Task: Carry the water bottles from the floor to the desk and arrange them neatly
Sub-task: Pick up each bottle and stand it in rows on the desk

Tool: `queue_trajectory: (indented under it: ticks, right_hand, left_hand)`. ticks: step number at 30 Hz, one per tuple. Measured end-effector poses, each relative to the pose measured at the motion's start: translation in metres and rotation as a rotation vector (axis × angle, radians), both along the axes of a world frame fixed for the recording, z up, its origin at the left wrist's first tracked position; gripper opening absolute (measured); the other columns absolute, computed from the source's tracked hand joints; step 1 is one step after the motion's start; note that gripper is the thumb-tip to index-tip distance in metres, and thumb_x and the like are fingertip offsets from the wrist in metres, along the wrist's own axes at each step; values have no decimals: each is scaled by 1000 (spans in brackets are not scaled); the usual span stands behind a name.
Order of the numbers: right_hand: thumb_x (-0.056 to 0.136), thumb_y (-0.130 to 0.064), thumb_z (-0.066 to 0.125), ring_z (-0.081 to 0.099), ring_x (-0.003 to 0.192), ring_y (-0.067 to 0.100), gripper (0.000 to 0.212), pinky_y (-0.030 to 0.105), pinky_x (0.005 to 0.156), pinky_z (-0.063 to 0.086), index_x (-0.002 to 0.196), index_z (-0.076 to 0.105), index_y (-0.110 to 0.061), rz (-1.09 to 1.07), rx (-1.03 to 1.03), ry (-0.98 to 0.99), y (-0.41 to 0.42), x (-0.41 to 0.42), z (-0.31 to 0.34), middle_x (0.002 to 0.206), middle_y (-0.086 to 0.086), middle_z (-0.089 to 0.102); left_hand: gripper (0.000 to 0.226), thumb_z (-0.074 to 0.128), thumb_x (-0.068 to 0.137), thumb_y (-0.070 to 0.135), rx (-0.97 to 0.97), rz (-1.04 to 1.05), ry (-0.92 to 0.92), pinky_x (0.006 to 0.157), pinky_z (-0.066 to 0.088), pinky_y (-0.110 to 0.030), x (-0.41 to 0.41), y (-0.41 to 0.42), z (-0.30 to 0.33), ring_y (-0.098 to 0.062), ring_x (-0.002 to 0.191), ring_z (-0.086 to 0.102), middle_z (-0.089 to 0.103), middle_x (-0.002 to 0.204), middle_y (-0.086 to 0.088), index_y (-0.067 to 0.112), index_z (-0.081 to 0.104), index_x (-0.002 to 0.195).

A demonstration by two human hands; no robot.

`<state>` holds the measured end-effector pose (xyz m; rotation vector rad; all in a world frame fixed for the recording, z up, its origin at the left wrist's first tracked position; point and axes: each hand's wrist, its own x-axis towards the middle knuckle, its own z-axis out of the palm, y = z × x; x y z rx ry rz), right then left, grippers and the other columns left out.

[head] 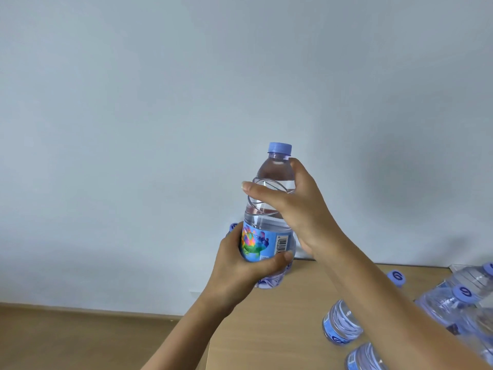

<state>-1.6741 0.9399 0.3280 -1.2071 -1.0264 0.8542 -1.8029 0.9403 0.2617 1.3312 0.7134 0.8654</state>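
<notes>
Above the desk (280,329) — both hands clamped on one upright bottle (269,209) — left hand (240,265) low, right hand (296,206) high.

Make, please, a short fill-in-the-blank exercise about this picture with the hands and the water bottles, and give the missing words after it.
1. The held bottle has a cap of the colour ____.
2. The left hand grips the bottle at its ____, which shows a barcode.
3. The right hand grips the ____ part of the bottle, just below the neck.
4. The other bottles lie on the ____.

Missing words: blue; label; upper; desk
</notes>
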Motion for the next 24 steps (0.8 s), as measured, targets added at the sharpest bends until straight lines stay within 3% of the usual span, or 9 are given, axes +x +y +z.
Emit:
queue_trajectory:
  ticks: [6,11,15,18,21,24]
  right_hand:
    - [64,-8,80,70,69,18,29,31,59,56,87,63,-12,73,16,80,1,8,8,85,-3,67]
    - [55,-21,77,71,91,29,39,40,78,59,92,69,-17,262,47,210,-2,18,10,98,6,69]
    - [66,-16,77,71,95,29,35,46,83,60,98,66,-17,256,66,105,-4,17,14,100,0,70]
    - [69,-21,78,72,83,18,38,31,70,58,103,63,-20,130,71,34,-8,11,17,96,-4,70]
    - [65,-28,85,73,78,16,41,32,72,60,100,64,-22,41,55,-7,-10,6,16,100,-6,69]
    - [64,-19,82,71,73,16,35,32,70,60,95,67,-21,27,57,24,-10,6,16,97,-2,71]
  left_hand:
    - [45,86,64,29,-35,-133,7,71,56,-28,-4,0,5,-22,86,72,74,98,-9,18,68,104]
    - [51,80,67,23,-121,-313,-46,80,52,-36,-8,5,9,-27,91,65,68,103,-17,3,63,111]
    - [55,84,60,21,-128,-221,-56,78,56,-35,-6,2,8,-29,91,69,71,103,-19,5,65,109]
    - [58,86,54,26,-105,-99,-18,79,58,-38,-1,-5,10,-33,92,70,73,102,-17,8,67,106]
    - [55,85,53,28,-15,-2,35,70,58,-29,5,-12,12,-25,84,73,75,93,-9,12,66,102]
    - [56,87,55,28,-10,-16,34,72,59,-29,6,-17,13,-24,86,73,75,95,-8,13,65,105]
